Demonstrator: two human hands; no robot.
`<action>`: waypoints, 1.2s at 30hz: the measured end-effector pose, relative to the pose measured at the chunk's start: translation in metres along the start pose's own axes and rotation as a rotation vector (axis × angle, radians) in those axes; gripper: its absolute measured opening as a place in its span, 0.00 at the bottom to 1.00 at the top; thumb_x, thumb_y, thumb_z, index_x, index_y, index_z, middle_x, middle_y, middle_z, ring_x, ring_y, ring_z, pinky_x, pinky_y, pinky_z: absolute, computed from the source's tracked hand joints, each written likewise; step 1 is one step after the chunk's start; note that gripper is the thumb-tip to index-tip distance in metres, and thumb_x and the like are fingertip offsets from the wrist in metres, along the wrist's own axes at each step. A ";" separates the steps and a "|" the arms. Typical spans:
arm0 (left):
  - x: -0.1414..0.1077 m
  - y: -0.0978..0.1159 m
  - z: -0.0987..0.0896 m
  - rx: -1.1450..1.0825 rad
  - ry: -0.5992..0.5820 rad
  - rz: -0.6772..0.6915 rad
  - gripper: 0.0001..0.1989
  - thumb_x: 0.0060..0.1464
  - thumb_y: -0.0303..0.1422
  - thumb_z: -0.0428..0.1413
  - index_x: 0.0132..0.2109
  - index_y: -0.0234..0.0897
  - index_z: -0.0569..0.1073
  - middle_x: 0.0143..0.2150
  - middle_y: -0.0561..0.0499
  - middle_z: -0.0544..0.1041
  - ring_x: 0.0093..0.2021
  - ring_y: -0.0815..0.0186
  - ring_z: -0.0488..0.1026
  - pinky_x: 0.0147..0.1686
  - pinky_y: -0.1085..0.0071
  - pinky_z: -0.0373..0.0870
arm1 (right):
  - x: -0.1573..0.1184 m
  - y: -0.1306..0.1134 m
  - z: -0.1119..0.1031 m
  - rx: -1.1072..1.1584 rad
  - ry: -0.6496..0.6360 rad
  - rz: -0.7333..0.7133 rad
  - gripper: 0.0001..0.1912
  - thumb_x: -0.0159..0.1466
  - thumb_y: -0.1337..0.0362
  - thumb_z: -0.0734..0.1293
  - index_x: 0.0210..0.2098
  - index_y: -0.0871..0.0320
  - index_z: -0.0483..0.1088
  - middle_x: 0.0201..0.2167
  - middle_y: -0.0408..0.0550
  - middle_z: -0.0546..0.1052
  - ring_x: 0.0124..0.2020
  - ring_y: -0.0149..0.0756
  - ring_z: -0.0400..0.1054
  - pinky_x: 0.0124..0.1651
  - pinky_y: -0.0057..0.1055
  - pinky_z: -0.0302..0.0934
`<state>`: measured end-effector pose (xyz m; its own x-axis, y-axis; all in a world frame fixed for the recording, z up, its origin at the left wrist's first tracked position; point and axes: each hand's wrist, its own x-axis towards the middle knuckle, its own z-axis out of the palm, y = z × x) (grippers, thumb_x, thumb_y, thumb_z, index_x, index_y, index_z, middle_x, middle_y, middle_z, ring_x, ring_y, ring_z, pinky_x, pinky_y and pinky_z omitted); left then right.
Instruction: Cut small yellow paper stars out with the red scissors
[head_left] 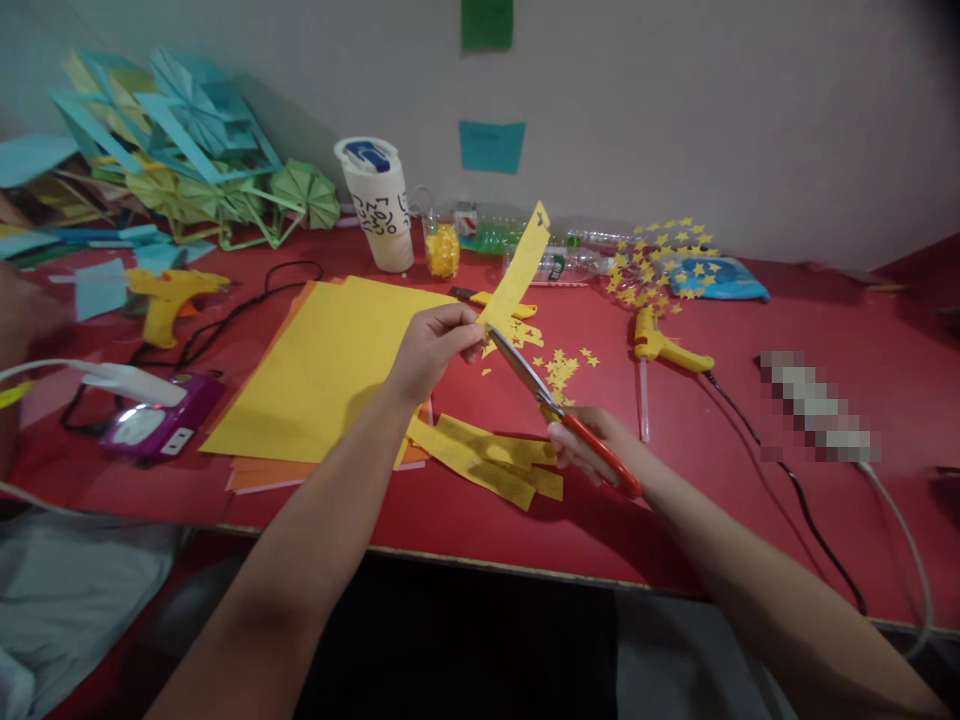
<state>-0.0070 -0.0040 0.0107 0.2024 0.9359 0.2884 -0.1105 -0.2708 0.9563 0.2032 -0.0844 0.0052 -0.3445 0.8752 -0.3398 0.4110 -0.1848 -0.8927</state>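
My left hand pinches the lower end of a yellow paper strip, which points up and away with a small cut-out near its tip. In my right hand is a pair of red-handled scissors, its blades reaching the strip beside my left fingertips. Whether the blades are parted is hard to see. Under the blades lie small yellow paper stars and paper scraps. Several cut yellow strips rest on the table below my hands. A stack of yellow sheets lies by my left forearm.
A yellow glue gun with a cord lies right; another glue gun is left, near a purple power socket. A white tumbler, plastic bottles and folded-paper shapes line the wall. A person's arm shows far left.
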 end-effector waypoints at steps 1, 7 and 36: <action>0.000 0.000 0.000 0.000 -0.005 0.007 0.07 0.44 0.29 0.55 0.21 0.35 0.68 0.18 0.56 0.67 0.19 0.75 0.64 0.23 0.74 0.62 | 0.000 0.000 0.000 0.000 -0.007 -0.001 0.28 0.51 0.38 0.66 0.19 0.56 0.57 0.12 0.37 0.62 0.10 0.22 0.52 0.14 0.25 0.51; -0.001 0.000 0.001 0.030 -0.044 0.069 0.08 0.46 0.28 0.54 0.21 0.36 0.68 0.19 0.56 0.67 0.21 0.74 0.64 0.25 0.73 0.61 | 0.000 0.001 -0.001 -0.054 -0.023 -0.031 0.27 0.53 0.38 0.63 0.20 0.55 0.58 0.09 0.34 0.58 0.10 0.24 0.54 0.22 0.29 0.61; -0.008 0.001 0.016 0.151 0.053 0.113 0.12 0.50 0.29 0.52 0.20 0.37 0.65 0.19 0.55 0.64 0.23 0.72 0.63 0.28 0.71 0.61 | 0.001 0.005 0.011 0.073 -0.006 -0.038 0.27 0.55 0.38 0.62 0.20 0.54 0.54 0.06 0.30 0.55 0.08 0.22 0.52 0.32 0.34 0.69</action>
<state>0.0070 -0.0154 0.0106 0.1446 0.9070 0.3956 0.0183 -0.4022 0.9154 0.1956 -0.0891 -0.0033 -0.3637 0.8795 -0.3068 0.3350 -0.1838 -0.9241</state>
